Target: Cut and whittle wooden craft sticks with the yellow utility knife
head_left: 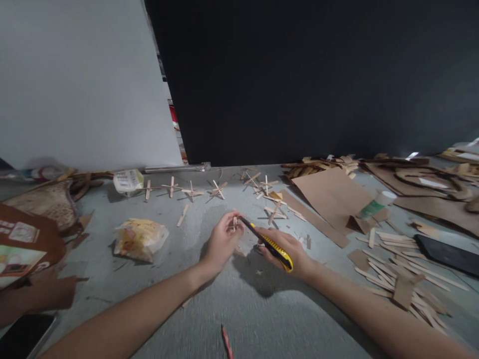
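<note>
My left hand (pixel 221 238) pinches a short piece of wooden craft stick (pixel 235 223) upright between thumb and fingers. In my right hand (pixel 288 249) is a yellow and black utility knife (pixel 273 246), its front end angled up and left to meet the stick piece. Whether the blade touches the wood is too small to tell. Beyond the hands stand several small crosses made of craft sticks (pixel 192 192). A single short stick (pixel 182 215) lies left of my left hand. Wood scraps are scattered under and beside both hands.
A plastic bag of yellowish pieces (pixel 140 239) sits at left, with a clear labelled container (pixel 128 181) behind it. To the right are loose craft sticks (pixel 407 271), cardboard (pixel 333 194), a green-and-white bottle (pixel 377 203) and a black phone (pixel 452 254). A red pencil (pixel 226 341) lies in front.
</note>
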`<state>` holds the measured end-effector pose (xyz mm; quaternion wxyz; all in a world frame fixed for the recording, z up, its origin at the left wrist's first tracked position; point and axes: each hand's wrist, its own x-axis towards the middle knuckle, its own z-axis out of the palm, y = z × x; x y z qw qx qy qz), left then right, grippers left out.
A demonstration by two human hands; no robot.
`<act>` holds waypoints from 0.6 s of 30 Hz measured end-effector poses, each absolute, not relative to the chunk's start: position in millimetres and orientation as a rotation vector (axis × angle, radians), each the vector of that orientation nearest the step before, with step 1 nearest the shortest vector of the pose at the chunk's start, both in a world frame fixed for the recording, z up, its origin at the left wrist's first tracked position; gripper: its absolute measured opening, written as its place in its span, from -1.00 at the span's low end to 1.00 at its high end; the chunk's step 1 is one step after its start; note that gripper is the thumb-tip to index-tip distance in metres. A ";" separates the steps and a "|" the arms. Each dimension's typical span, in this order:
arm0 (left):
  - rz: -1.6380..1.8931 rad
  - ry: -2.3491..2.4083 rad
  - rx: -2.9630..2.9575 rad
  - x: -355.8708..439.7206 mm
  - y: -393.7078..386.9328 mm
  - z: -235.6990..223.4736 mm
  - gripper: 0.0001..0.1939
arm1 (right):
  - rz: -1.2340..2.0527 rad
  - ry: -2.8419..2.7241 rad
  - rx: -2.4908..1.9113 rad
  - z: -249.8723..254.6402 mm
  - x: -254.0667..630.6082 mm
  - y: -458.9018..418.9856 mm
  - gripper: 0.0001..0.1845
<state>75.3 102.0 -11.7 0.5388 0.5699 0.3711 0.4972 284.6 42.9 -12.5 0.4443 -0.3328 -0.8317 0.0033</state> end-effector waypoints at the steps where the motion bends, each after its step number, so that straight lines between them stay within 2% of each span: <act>1: 1.170 0.867 1.364 75.8 101.8 -12.7 -0.59 | -0.003 -2.048 -0.824 -11.4 284.2 42.6 -0.51; 8: 1.158 0.807 1.366 77.0 101.9 -16.4 -0.49 | -0.015 -1.997 -0.805 -3.7 281.7 39.9 -0.49; 18: 1.219 0.768 1.478 71.9 102.4 -13.5 -0.53 | -0.029 -1.985 -0.809 -4.5 283.4 38.3 -0.54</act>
